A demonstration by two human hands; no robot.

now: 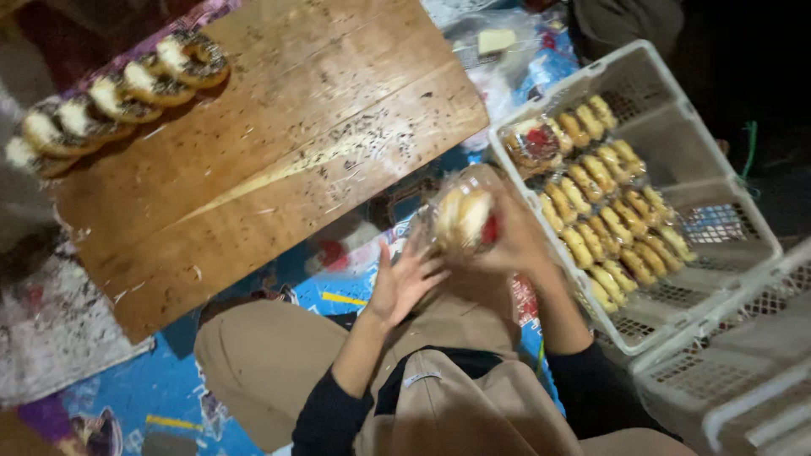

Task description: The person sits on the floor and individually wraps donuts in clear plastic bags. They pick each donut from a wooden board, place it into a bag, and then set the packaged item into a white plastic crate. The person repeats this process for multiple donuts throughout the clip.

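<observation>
While the person sits low with bent knees in beige trousers, both hands meet in front of the body around a wrapped bun. The right hand grips this bun in its clear plastic bag from the right side, fingers closed around it, and holds it up in the air between the wooden surface and the white plastic crate. The left hand is spread, its fingers apart and stretched; its fingertips reach toward the lower left edge of the bag, but the blur does not let me tell if they touch it.

On the right, the crate holds rows of small golden buns, packed close together, and one wrapped package with something red inside lies at its far left corner. A second white crate stands just beside it, nearer to the camera.

On the far left corner of the wooden surface, a row of round pastries with dark sprinkles and white filling lies in a line. Dark sprinkles are scattered over the wood. A blue patterned mat covers the floor under the person.
</observation>
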